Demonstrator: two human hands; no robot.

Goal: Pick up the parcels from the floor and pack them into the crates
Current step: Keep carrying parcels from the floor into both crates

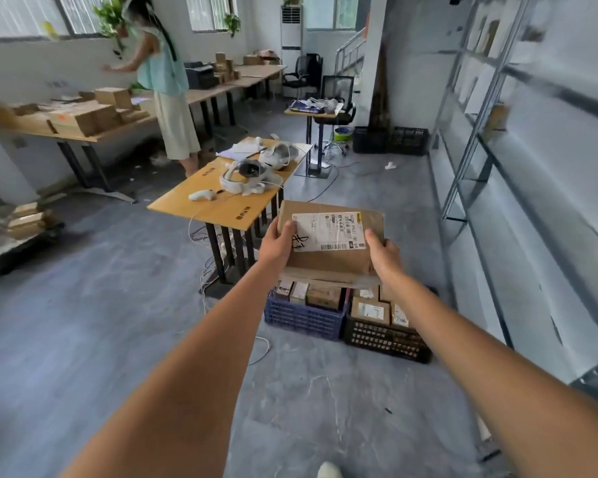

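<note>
I hold a flat brown cardboard parcel (335, 260) with a white shipping label out in front of me, above the crates. My left hand (278, 243) grips its left edge, thumb on top. Its right edge is gripped by my right hand (382, 251), thumb on top too. Below the parcel stand two crates side by side on the floor: a blue crate (301, 317) on the left and a black crate (387, 339) on the right. Both hold several small cardboard parcels.
A wooden table (221, 208) with headsets and a controller stands just left of the crates, cables trailing under it. Metal shelving (491, 160) runs along the right. A person stands at a long table (83, 132) stacked with boxes at the back left. Two more black crates (390, 141) sit far back.
</note>
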